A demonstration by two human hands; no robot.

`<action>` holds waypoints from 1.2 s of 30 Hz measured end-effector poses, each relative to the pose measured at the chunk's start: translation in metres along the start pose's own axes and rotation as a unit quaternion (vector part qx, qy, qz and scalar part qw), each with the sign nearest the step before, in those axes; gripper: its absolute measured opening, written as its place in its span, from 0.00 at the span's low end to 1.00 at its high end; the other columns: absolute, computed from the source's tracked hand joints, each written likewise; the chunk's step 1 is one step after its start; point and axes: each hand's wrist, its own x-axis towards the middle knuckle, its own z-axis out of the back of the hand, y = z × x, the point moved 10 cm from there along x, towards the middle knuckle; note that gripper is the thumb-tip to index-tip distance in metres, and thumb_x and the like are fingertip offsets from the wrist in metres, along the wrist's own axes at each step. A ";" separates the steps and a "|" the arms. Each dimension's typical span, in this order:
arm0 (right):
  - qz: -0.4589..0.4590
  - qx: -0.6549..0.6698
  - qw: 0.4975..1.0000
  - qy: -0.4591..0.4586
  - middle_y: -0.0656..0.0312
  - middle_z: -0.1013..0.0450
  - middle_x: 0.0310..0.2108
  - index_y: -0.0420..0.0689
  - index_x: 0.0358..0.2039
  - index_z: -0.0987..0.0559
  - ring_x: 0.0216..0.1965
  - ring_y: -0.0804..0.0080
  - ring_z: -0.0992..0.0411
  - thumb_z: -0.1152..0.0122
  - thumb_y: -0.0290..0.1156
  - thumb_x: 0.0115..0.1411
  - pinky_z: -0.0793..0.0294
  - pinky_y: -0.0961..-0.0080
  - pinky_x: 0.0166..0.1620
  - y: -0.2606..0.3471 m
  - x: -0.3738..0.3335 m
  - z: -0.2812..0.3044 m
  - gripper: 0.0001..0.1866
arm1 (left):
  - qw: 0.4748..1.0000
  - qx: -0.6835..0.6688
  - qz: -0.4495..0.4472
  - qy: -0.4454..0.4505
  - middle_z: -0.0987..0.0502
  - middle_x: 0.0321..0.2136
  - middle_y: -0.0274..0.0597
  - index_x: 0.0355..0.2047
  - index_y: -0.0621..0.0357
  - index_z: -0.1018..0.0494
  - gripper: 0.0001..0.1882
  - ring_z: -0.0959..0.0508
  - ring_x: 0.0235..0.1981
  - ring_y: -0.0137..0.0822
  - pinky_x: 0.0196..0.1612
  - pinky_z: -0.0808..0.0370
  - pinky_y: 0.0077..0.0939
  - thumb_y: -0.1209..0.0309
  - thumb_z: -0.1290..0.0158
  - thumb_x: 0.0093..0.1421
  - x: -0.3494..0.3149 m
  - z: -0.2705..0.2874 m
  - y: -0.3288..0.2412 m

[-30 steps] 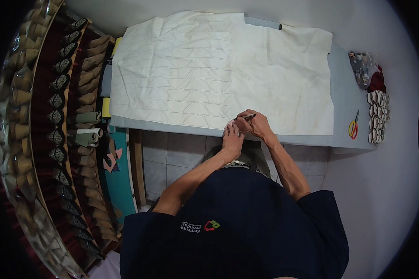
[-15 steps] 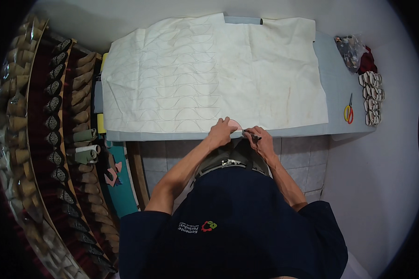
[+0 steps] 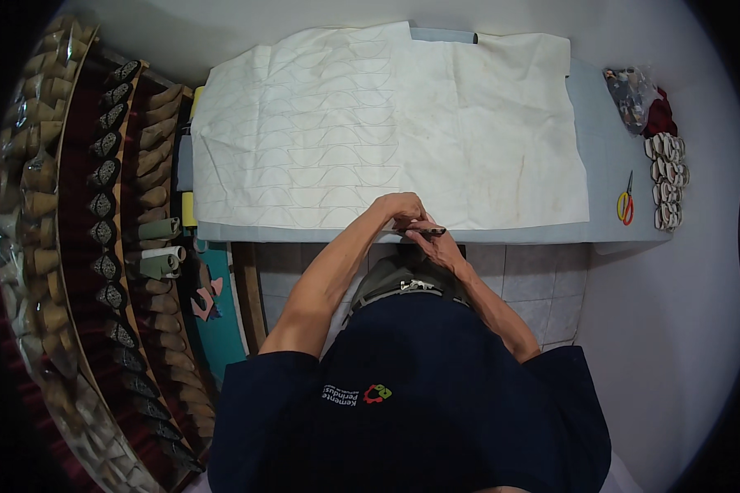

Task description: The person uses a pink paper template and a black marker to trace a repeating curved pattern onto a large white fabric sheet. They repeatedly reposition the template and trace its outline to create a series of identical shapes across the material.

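Observation:
A wide white sheet (image 3: 501,140) with creases and faint stains covers much of the table. Rows of curved outlines and straight lines (image 3: 329,152) are drawn across its left half. My left hand (image 3: 403,205) bends over the sheet's near edge, its fingers turned under and hidden. Close against it, just to the right and nearer me, my right hand (image 3: 437,246) is closed around a dark pen (image 3: 432,231), which lies almost level. The pink curved piece seen earlier is covered by my hands. Where the pen's tip touches, I cannot tell.
Scissors with yellow and red handles (image 3: 626,207) lie on the table's right side. Behind them are stacked pale shoe-like pieces (image 3: 668,181) and a plastic bag (image 3: 631,99). On the left stand shelves of shoes (image 3: 107,201) and rolled material (image 3: 158,261). A wall rises at right.
My left hand has turned over the pink piece and now hides it. My right hand has moved left, up against the left one, and the pen has tipped flatter.

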 end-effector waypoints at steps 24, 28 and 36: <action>-0.113 -0.193 0.973 -0.051 0.51 0.16 0.40 0.44 0.42 0.13 0.40 0.49 0.17 0.38 0.42 0.70 0.19 0.59 0.45 0.005 -0.019 0.101 0.15 | 0.987 -0.046 0.067 -0.141 0.16 0.44 0.53 0.50 0.37 0.13 0.22 0.18 0.40 0.50 0.44 0.20 0.40 0.71 0.48 0.59 -0.030 0.005 -0.002; -0.067 -0.183 0.974 -0.119 0.48 0.18 0.37 0.41 0.45 0.16 0.37 0.48 0.19 0.40 0.38 0.68 0.20 0.56 0.43 -0.019 -0.014 0.105 0.14 | 0.956 -0.083 0.084 -0.269 0.23 0.50 0.58 0.55 0.44 0.16 0.23 0.22 0.47 0.54 0.52 0.23 0.43 0.72 0.43 0.58 -0.062 0.001 -0.012; -0.057 -0.293 0.951 -0.074 0.58 0.22 0.41 0.44 0.49 0.17 0.37 0.54 0.19 0.32 0.53 0.63 0.20 0.58 0.40 -0.019 -0.001 0.055 0.26 | 0.787 -0.069 0.150 -0.594 0.27 0.55 0.56 0.51 0.54 0.17 0.21 0.29 0.59 0.56 0.62 0.30 0.47 0.65 0.31 0.57 -0.150 -0.024 -0.005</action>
